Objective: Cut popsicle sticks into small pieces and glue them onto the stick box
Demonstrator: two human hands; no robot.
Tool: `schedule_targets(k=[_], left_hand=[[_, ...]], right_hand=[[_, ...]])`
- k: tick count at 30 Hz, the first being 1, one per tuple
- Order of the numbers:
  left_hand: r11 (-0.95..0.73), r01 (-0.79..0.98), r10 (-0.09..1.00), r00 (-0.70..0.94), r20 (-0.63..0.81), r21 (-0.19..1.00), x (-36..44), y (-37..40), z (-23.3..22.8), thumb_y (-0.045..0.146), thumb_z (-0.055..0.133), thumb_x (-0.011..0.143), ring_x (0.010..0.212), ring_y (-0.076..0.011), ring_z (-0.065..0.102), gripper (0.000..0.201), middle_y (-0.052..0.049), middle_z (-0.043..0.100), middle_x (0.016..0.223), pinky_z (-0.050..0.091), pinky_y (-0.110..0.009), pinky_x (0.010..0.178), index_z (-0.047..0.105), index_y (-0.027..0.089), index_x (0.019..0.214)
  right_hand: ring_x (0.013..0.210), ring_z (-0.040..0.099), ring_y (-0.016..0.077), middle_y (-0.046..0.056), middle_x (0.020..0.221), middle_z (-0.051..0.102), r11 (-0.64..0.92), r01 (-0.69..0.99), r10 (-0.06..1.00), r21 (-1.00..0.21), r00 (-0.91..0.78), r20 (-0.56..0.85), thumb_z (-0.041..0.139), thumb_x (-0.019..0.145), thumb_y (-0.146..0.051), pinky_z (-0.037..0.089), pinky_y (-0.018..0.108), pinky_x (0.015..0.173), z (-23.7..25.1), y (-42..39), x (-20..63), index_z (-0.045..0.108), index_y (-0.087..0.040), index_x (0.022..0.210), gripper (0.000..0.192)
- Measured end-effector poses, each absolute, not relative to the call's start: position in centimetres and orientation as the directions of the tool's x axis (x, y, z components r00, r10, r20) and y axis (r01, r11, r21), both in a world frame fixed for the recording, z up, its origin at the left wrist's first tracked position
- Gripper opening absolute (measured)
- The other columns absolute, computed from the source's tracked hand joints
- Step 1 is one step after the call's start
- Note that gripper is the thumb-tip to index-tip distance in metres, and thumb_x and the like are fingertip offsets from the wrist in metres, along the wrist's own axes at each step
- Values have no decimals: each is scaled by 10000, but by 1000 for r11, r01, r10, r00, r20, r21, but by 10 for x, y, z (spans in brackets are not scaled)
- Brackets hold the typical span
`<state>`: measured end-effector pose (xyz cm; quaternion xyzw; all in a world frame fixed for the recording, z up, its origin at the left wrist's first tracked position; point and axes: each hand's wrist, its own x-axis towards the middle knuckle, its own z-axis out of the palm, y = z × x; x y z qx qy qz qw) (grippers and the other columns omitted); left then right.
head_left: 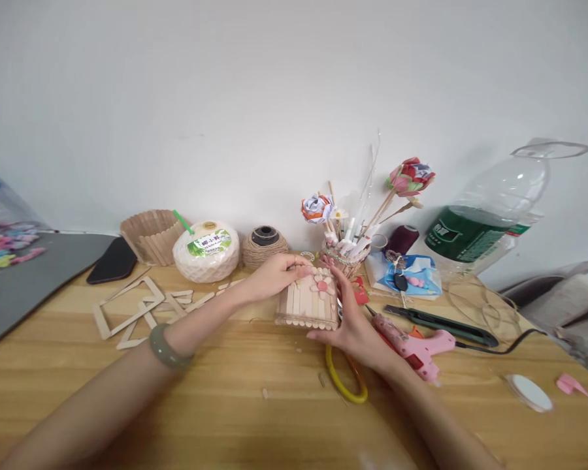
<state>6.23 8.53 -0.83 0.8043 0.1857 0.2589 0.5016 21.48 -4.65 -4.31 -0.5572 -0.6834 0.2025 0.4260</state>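
Between my hands is a small popsicle-stick box (pixel 306 303), with twine round its lower edge and a flower of stick ends with a pink centre near its upper right corner. My left hand (pixel 279 277) is closed at its top left edge, fingers over the rim. On the other side my right hand (pixel 350 316) wraps round the box, thumb below and fingers up along the side. Beneath my right hand lie scissors with yellow handles (pixel 345 385), partly hidden. To the right of that hand rests a pink glue gun (pixel 416 346).
Stick frames (pixel 132 313) lie at left, before a stick basket (pixel 151 235), a wrapped coconut (pixel 206 251) and a twine roll (pixel 264 247). Behind the box stands a pot of paper flowers (pixel 345 254). A green box cutter (pixel 441 324) and a large plastic bottle (pixel 480 215) are at right.
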Motion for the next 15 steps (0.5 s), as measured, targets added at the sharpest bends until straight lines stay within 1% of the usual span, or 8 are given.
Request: schedule_targets(k=[2, 4, 7, 10, 13, 15], left_hand=[[-413, 22, 607, 752, 257, 910, 60, 84, -9, 364, 525, 834, 825, -190, 631, 290, -59, 715, 911, 474, -272, 729, 698, 142, 903], [-404, 9, 682, 670, 294, 915, 54, 84, -11, 348, 514, 841, 858, -190, 630, 284, -64, 714, 927, 471, -284, 779, 700, 141, 897], [-387, -5, 789, 515, 334, 922, 42, 86, -15, 352, 557, 814, 831, -190, 636, 262, -65, 720, 875, 477, -300, 794, 704, 141, 864], [-371, -17, 859, 373, 350, 928, 30, 89, -18, 380, 637, 756, 763, -195, 643, 265, -59, 720, 775, 494, -316, 759, 714, 141, 841], [-381, -29, 887, 271, 374, 924, 22, 89, -16, 369, 683, 715, 704, -186, 634, 240, -48, 710, 712, 498, -314, 715, 721, 148, 800], [-398, -40, 887, 239, 396, 916, 20, 83, -13, 338, 702, 696, 696, -180, 625, 192, -39, 705, 712, 494, -309, 699, 719, 161, 769]], right_hand=[[1380, 214, 324, 175, 1466, 209, 318, 611, 916, -725, -3, 400, 782, 643, -372, 201, 522, 1114, -48, -46, 213, 97, -227, 1414, 1042], [1355, 270, 339, 181, 1456, 238, 346, 635, 894, -691, 0, 447, 789, 630, -347, 257, 533, 1090, -54, -45, 211, 88, -232, 1415, 1058], [1353, 260, 356, 181, 1453, 234, 350, 721, 863, -598, 0, 506, 794, 616, -321, 270, 551, 1079, -57, -46, 207, 63, -240, 1426, 1094], [1353, 243, 360, 182, 1444, 233, 329, 791, 853, -515, -16, 521, 784, 623, -309, 260, 555, 1083, -56, -49, 203, 53, -229, 1434, 1095], [1351, 244, 355, 185, 1437, 241, 326, 816, 849, -478, -30, 528, 764, 645, -328, 266, 550, 1083, -55, -52, 200, 48, -216, 1438, 1075], [1349, 245, 352, 188, 1433, 242, 324, 826, 844, -461, -32, 535, 756, 655, -340, 274, 548, 1080, -55, -53, 199, 50, -209, 1439, 1063]])
